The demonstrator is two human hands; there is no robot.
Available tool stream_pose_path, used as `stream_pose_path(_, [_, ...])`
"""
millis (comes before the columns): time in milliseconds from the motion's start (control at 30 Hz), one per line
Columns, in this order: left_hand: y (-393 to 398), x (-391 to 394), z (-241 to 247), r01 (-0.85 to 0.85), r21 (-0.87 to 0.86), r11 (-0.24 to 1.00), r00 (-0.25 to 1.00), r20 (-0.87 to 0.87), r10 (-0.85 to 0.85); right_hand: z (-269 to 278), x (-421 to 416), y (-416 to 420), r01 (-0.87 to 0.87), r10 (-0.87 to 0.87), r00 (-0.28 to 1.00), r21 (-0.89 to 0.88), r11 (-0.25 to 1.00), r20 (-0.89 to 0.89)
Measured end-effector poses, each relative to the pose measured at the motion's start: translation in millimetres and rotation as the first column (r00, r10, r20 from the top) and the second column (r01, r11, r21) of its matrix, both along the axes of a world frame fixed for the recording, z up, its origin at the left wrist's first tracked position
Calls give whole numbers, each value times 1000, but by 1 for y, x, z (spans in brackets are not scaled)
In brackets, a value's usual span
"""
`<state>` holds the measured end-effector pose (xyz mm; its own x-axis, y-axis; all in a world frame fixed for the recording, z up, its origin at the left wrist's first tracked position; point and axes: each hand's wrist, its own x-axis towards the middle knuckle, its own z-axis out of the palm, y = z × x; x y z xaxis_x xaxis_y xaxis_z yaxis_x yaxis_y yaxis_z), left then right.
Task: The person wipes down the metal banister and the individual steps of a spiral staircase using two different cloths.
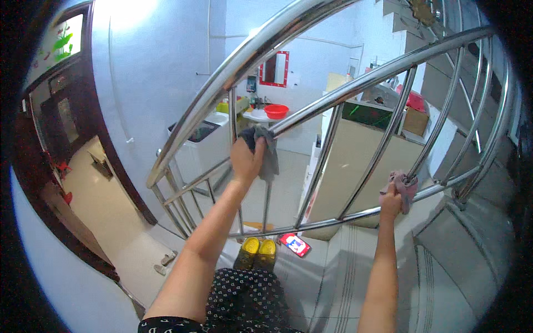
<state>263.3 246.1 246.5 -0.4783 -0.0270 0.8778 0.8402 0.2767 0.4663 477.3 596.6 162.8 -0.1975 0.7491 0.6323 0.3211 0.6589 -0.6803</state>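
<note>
My left hand (246, 160) grips a dark grey cloth (268, 156) around the middle rail (316, 109) of a stainless steel stair railing, near an upright post. Part of the cloth hangs below the rail. Further right and lower, my right hand (391, 203) is closed on a pinkish cloth (400, 187), pressed around a slanting baluster close to the bottom rail (433, 190). The thick curved handrail (250, 52) passes above my left hand. My fingertips are partly hidden by the cloths.
Tiled stairs (349, 266) rise to the right. Yellow-lined clogs (259, 248) are at the railing's foot, beside a phone (295, 244) with a lit screen. Beyond the bars stand a washing machine (204, 150), a sink with a red basin (276, 111) and a cardboard box (415, 121). A doorway opens left.
</note>
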Motion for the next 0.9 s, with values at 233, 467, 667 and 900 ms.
stream_pose_path(233, [18, 18, 24, 53, -8, 999, 961, -272, -53, 8, -4, -15, -181, 231, 926, 187, 966, -297])
stream_pose_path(467, [39, -10, 178, -640, -2, 769, 610, -610, 506, -3, -7, -2, -228, 246, 913, 91, 969, -326])
stream_pose_path(667, [87, 45, 300, -568, -111, 815, 673, -633, 383, -42, -12, 62, -497, 403, 695, 8, 868, -595])
stream_pose_path(900, [77, 69, 383, 476, -480, 737, 860, 82, -503, -19, -8, 10, 184, -131, 972, 285, 941, -195])
